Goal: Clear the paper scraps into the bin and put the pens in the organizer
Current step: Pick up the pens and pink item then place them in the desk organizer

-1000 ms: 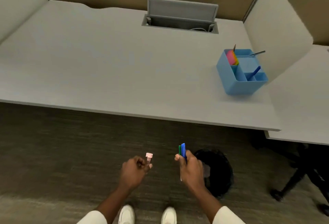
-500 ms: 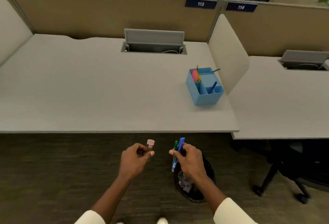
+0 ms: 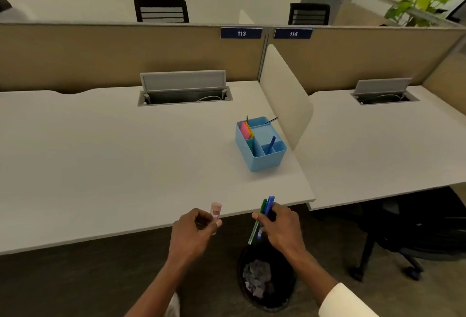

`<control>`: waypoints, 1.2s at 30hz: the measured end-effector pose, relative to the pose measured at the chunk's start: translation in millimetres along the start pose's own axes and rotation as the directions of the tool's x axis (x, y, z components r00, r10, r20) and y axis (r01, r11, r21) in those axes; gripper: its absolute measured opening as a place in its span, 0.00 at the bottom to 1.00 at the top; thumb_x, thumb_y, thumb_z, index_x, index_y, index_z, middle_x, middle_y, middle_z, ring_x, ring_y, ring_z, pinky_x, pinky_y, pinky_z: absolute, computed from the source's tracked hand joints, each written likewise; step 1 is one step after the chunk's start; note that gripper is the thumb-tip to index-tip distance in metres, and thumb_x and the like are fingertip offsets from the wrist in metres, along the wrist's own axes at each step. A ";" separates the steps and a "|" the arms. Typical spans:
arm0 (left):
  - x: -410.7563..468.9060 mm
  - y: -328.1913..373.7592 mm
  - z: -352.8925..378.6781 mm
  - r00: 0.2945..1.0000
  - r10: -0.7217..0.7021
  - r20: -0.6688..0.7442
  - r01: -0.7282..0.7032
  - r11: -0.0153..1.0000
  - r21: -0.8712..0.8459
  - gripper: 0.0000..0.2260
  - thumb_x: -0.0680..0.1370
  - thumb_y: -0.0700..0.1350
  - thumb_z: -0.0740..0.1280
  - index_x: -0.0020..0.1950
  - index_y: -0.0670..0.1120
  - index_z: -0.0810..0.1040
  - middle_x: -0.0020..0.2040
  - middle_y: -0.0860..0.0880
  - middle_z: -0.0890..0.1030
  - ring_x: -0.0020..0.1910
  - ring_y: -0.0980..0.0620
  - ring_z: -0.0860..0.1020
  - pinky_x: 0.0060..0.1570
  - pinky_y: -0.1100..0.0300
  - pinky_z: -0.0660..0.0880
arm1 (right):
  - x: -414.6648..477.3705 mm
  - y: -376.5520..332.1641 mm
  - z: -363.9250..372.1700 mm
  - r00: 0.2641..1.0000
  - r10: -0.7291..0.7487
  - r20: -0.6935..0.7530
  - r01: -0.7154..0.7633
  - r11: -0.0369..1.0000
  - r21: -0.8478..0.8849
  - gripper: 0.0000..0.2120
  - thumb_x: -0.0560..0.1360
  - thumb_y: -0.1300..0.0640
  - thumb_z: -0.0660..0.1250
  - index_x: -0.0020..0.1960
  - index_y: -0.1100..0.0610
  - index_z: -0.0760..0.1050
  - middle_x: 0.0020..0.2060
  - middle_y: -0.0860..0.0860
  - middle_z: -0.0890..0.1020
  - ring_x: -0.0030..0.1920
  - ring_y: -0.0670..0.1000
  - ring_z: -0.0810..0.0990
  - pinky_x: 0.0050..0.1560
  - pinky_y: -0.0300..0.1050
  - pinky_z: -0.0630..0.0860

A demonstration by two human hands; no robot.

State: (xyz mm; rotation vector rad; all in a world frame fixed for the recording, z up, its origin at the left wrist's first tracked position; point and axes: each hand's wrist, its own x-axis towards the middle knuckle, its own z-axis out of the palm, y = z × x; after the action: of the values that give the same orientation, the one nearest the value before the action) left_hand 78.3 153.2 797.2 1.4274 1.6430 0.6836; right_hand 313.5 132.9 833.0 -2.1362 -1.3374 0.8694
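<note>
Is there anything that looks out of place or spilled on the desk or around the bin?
Nothing stands out. The desk shows no scraps, crumpled paper sits inside the bin, and the organizer stands upright near the divider.

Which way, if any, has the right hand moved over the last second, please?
Yes, forward: the right hand and its pens now reach the desk's front edge, having been well short of it before.

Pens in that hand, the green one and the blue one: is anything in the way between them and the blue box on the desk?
Nothing visible. The right hand holds the green pen and blue pen over the near edge of the grey desk. Only bare desktop lies between them and the light blue plastic organizer.
</note>
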 end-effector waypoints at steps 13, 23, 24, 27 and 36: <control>143.8 47.2 -43.2 0.986 0.135 0.101 -0.134 0.991 -0.007 0.09 0.75 0.57 0.78 0.49 0.56 0.83 0.43 0.59 0.87 0.42 0.59 0.85 0.43 0.66 0.77 | 90.9 -61.6 15.8 0.916 0.215 -0.339 -0.144 0.964 0.223 0.11 0.76 0.50 0.77 0.50 0.55 0.79 0.43 0.50 0.87 0.44 0.48 0.87 0.53 0.45 0.85; 241.2 74.2 -77.8 0.940 0.224 0.256 -0.212 0.974 -0.075 0.10 0.76 0.55 0.78 0.53 0.52 0.85 0.45 0.53 0.88 0.46 0.51 0.86 0.52 0.51 0.84 | 120.8 -110.5 5.8 0.758 0.250 -0.602 -0.157 0.967 0.203 0.14 0.76 0.52 0.78 0.53 0.56 0.75 0.44 0.47 0.84 0.38 0.38 0.80 0.34 0.24 0.72; 246.4 73.8 -77.1 0.938 0.227 0.263 -0.210 0.973 -0.092 0.10 0.75 0.55 0.78 0.53 0.53 0.85 0.44 0.53 0.88 0.46 0.51 0.87 0.52 0.49 0.85 | 123.6 -111.2 4.4 0.745 0.253 -0.617 -0.165 0.966 0.196 0.14 0.76 0.52 0.77 0.53 0.56 0.75 0.44 0.48 0.86 0.39 0.43 0.82 0.36 0.26 0.72; 256.2 69.6 -72.5 0.936 0.217 0.278 -0.187 0.973 -0.132 0.09 0.75 0.57 0.78 0.51 0.55 0.85 0.44 0.53 0.89 0.45 0.53 0.87 0.52 0.47 0.86 | 137.8 -111.7 -3.6 0.712 0.255 -0.654 -0.178 0.967 0.182 0.14 0.77 0.51 0.76 0.53 0.57 0.76 0.45 0.51 0.86 0.42 0.50 0.84 0.40 0.32 0.74; 271.8 60.3 -59.8 0.942 0.166 0.290 -0.123 0.979 -0.161 0.08 0.74 0.55 0.80 0.48 0.56 0.85 0.42 0.59 0.88 0.42 0.57 0.86 0.48 0.50 0.86 | 203.4 -103.7 -22.8 0.710 0.161 -0.685 -0.147 0.986 0.080 0.12 0.76 0.53 0.78 0.50 0.57 0.76 0.38 0.51 0.85 0.38 0.53 0.83 0.36 0.31 0.70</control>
State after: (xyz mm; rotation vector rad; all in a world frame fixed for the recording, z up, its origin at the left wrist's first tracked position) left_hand 56.8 436.7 813.2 1.4787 1.2382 0.6155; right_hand 332.6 359.3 865.0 -2.2368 -0.7541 0.0725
